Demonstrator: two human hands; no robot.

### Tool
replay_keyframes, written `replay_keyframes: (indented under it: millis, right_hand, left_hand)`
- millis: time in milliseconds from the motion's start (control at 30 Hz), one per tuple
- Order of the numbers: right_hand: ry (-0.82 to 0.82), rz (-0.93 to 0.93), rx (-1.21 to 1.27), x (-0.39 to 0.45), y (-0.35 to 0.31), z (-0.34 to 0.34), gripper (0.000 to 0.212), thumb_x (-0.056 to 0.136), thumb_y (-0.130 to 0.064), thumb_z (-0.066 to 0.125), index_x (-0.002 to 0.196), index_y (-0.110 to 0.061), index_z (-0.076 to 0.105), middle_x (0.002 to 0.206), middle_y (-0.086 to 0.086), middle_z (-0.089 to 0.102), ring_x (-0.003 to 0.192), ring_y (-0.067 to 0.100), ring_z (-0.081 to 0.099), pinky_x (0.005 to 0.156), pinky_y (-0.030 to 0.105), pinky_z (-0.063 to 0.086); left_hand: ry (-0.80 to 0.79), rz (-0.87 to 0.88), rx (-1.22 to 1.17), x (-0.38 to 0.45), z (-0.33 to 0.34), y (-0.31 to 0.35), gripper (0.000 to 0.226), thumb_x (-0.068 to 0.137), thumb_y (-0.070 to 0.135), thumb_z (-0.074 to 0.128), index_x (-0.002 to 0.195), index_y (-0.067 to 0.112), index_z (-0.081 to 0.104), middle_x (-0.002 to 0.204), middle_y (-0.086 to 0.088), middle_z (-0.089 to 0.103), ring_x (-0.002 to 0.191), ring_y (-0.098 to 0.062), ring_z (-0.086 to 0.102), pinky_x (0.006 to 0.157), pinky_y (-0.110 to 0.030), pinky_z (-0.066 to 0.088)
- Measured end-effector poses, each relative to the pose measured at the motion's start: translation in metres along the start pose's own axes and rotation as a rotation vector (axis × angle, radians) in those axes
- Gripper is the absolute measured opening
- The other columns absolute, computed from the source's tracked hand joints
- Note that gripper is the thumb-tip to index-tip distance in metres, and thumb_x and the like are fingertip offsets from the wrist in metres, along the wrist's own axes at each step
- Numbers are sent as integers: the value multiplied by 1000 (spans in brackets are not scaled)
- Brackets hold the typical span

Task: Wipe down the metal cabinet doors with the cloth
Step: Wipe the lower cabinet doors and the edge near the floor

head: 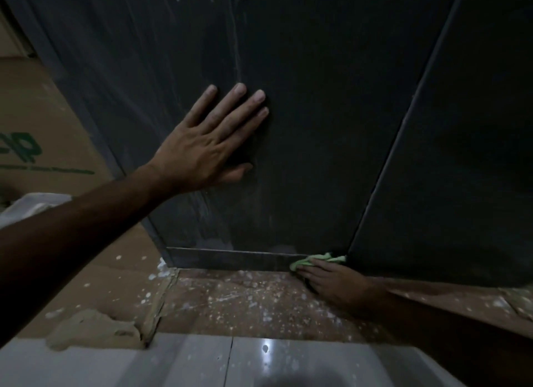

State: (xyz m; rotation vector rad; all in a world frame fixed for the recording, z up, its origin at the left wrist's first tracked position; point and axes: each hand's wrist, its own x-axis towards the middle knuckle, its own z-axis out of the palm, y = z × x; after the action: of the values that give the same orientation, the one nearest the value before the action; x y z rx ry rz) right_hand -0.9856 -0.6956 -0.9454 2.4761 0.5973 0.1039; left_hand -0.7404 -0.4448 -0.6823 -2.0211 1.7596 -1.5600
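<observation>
We look down at two dark metal doors. Our left hand lies flat on the left door, with the fingers straight and a little spread and the palm against the metal. This door has pale streaks and smears in its upper and left parts. A thin seam runs slanted between it and the right door, which looks darker and plainer. Our right hand is low, at the bottom of the seam, and it presses a green cloth against the lower edge of the left door, where a lighter metal strip runs along the foot. The fingers lie over the cloth; the picture is dark there, so we cannot tell if they curl round it or only push it flat. The cloth is bunched, touching both the strip and the corner where the two doors meet. Under the doors is a brown floor with many white specks. Nearer to us are pale glossy tiles with a bright reflection. To the left, brown cardboard with green print covers the ground beside the cabinet, and its torn edge lies over the tiles.
</observation>
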Motion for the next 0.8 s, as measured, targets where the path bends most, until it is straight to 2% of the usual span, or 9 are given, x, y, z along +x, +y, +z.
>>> replay_keyframes:
  millis: [100, 200, 267, 367, 400, 500, 600, 700, 800]
  right_hand:
    - [-105, -41, 53, 0, 2, -11, 59, 87, -18, 42, 144, -4, 51, 160, 12, 39, 150, 26, 36, 124, 47, 10]
    - [-192, -36, 95, -40, 25, -5, 63, 92, -23, 58, 151, -11, 45, 163, 9, 33, 151, 24, 34, 123, 45, 13]
    - [-264, -30, 12, -64, 38, -3, 64, 93, -34, 64, 151, -14, 48, 163, 7, 32, 151, 20, 34, 123, 43, 14]
    - [-303, -163, -40, -39, 20, -7, 63, 102, -30, 47, 158, -7, 30, 169, 12, 14, 158, 25, 11, 120, 48, -16]
    - [-256, -163, -40, -23, 12, -11, 60, 101, -26, 42, 156, -5, 32, 169, 14, 16, 157, 27, 13, 119, 49, -17]
    - [-32, -37, -36, 28, 11, -40, 53, 92, -21, 40, 140, -8, 59, 161, 15, 37, 152, 30, 31, 126, 57, 15]
    - [153, 79, -41, 46, 26, -58, 54, 93, -23, 40, 144, -8, 50, 163, 14, 34, 155, 29, 23, 125, 56, 14]
    - [69, 106, -65, 35, 9, -51, 56, 94, -23, 30, 142, -12, 57, 162, 12, 37, 152, 30, 31, 126, 58, 12]
    - [-69, -27, -100, 28, -2, -49, 56, 97, -24, 28, 143, -16, 59, 165, 10, 31, 153, 28, 30, 119, 59, 0]
  left_hand:
    - [11, 2, 5, -1, 2, -1, 86, 105, 57, 51, 168, 10, 16, 175, -11, 10, 163, -29, 3, 132, -51, 2]
    - [15, 0, 10, 0, 3, -1, 85, 106, 57, 49, 168, 11, 15, 176, -10, 8, 163, -29, 4, 132, -51, 2]
    - [7, 3, 19, -1, 5, -1, 85, 106, 58, 47, 168, 11, 14, 176, -8, 4, 163, -28, 2, 132, -51, 2]
    - [3, 9, 30, -1, 4, -1, 85, 106, 58, 47, 168, 11, 14, 176, -9, 4, 163, -28, 1, 132, -50, 1]
    - [5, 7, 32, 0, 4, -1, 85, 106, 58, 48, 168, 11, 14, 176, -9, 5, 163, -28, 1, 132, -50, 1]
    - [8, 14, 18, 0, 3, -1, 86, 105, 57, 49, 168, 11, 13, 176, -9, 5, 163, -29, 1, 132, -50, -1]
    - [-5, 18, 12, 1, 2, -2, 88, 104, 57, 50, 168, 11, 12, 176, -9, 4, 163, -30, 4, 132, -51, -1]
    - [-30, 23, 9, -1, -3, -2, 87, 105, 56, 50, 168, 11, 11, 176, -10, 4, 163, -30, 3, 132, -50, 0]
    - [-59, 32, 9, 1, -10, -1, 84, 107, 55, 47, 168, 11, 11, 176, -11, 6, 163, -31, 3, 132, -50, 0]
